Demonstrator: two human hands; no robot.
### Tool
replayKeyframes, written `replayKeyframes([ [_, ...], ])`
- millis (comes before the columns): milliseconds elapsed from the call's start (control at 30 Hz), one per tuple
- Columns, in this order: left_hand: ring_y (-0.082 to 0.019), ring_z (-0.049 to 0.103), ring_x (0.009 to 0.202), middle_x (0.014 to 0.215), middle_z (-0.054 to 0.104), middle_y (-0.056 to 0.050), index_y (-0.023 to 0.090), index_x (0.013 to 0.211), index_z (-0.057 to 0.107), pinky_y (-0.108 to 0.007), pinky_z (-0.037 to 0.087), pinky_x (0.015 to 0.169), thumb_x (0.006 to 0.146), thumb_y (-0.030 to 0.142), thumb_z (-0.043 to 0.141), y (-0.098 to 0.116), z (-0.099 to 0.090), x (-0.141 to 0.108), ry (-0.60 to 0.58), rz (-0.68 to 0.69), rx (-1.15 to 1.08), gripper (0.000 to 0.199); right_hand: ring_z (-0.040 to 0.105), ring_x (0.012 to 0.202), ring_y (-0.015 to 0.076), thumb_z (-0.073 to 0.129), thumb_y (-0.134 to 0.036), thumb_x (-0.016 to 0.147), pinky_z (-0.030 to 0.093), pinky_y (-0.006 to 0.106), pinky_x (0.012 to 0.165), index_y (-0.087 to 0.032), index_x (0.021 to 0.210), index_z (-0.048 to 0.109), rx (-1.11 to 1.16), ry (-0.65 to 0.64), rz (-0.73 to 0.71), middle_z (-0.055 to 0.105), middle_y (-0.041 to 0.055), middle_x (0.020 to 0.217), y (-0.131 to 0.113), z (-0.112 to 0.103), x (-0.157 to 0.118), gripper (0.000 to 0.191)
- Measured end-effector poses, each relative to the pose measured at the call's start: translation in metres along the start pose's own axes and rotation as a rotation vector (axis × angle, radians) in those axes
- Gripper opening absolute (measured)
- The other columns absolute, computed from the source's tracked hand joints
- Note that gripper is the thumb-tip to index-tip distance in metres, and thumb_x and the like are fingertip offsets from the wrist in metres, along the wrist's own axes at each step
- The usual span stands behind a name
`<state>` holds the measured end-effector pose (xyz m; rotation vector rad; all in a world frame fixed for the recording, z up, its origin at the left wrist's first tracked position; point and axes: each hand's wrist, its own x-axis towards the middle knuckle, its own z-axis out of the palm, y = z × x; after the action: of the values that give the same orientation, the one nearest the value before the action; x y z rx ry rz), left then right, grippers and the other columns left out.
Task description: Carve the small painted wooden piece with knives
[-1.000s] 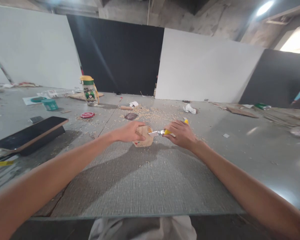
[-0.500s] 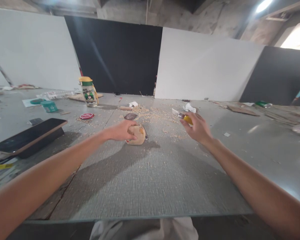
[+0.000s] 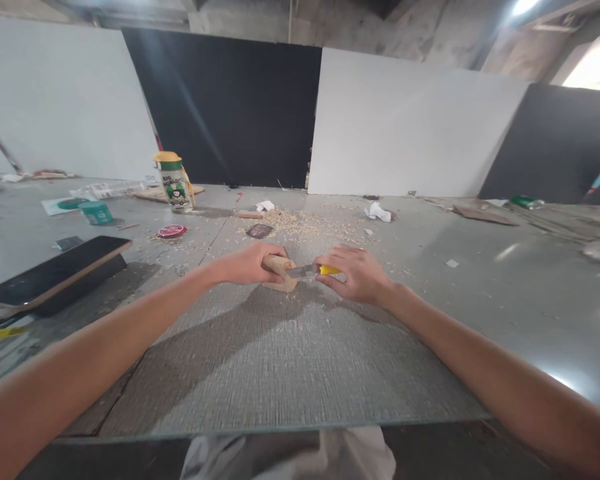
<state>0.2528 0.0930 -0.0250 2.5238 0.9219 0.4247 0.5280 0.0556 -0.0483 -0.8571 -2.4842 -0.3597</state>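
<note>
My left hand (image 3: 256,262) is closed around a pale carved piece of wood (image 3: 280,265), held just above the table near its middle. In my right hand (image 3: 354,272) is a utility knife (image 3: 329,269) with a yellow handle, fingers wrapped round it. Its blade points left and meets the right end of the wood. Part of the wood is hidden by my left fingers. Beyond my hands, wood shavings (image 3: 305,227) lie scattered over the grey table (image 3: 300,360), with a dark flat lump (image 3: 259,231) at their near edge.
At the left are a phone on a dark stand (image 3: 55,270), a teal tub (image 3: 96,213), a red round lid (image 3: 172,231) and a yellow-capped bottle (image 3: 175,183). Crumpled tissue (image 3: 378,212) and a small wood stick (image 3: 251,215) lie farther back. Panels (image 3: 420,127) stand behind the table.
My right hand has moved left and nearer with the utility knife, bringing its blade to the wood. My left hand has turned the wood, so a different side shows.
</note>
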Motion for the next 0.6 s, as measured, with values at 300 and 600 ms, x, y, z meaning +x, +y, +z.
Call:
replayKeyframes([
  [300,-0.014,0.059,0.078,0.089,0.067,0.001,0.022,0.096,0.066,-0.025,0.038,0.066,0.073,0.024,0.063,0.0036,0.0017,0.0012,-0.044,0.037,-0.051,0.024,0.059,0.082,0.0201,0.05,-0.045,0.096,0.043,0.033,0.076,-0.017,0.106,0.067,-0.001,0.009,-0.007,0.067,0.0052,0.087,-0.0081,-0.0001,0.0014,0.034],
  [600,-0.014,0.059,0.077,0.086,0.066,0.001,0.021,0.09,0.065,-0.025,0.04,0.066,0.07,0.021,0.061,0.006,0.0007,0.0006,-0.064,0.004,-0.067,0.02,0.058,0.082,0.0202,0.051,-0.046,0.095,0.043,0.033,0.075,-0.018,0.105,0.067,-0.014,0.042,-0.032,0.066,0.0053,0.084,-0.0052,0.0008,0.0006,0.033],
])
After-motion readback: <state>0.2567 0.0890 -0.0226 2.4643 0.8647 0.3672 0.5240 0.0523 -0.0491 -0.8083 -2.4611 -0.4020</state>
